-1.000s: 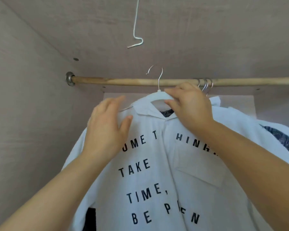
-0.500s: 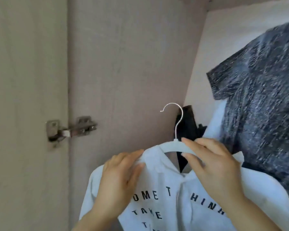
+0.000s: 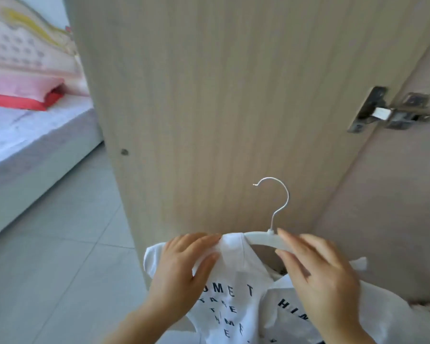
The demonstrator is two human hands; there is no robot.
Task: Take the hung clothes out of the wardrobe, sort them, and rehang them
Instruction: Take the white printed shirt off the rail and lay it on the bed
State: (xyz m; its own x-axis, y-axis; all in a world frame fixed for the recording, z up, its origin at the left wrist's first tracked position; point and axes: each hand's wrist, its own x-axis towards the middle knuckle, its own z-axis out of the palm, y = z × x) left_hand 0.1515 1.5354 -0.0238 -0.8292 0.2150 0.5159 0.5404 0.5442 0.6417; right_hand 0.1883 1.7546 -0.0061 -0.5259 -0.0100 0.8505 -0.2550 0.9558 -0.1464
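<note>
At the far left a bed point(image 3: 35, 145) with a pale cover carries a stack of pink and red pillows point(image 3: 23, 70), all blurred. A grey tiled floor point(image 3: 60, 244) runs from the bed to the open wardrobe door point(image 3: 209, 95), a light wood panel that fills the middle of the view. A small dark dot point(image 3: 124, 152) sits near the door's left edge. Low in front of the door, the left hand point(image 3: 184, 264) grasps the white shirt point(image 3: 236, 291). Its fingers lie over the top of the left shoulder by the collar and the thumb presses the cloth from below, so the fabric is pinched between them. The shirt bears black printed letters, partly creased and hard to read. It hangs on a white hanger point(image 3: 261, 238) held up in front of the door. The hanger's metal hook point(image 3: 287, 197) stands upright, free in the air. The right hand point(image 3: 318, 271) grasps the hanger's right arm just beside the base of the hook, fingers over the top and thumb under it, the palm covering the shirt's right shoulder. Higher up on the right, a metal hinge point(image 3: 387, 110) joins the door to the wardrobe's side wall point(image 3: 395, 207)
</note>
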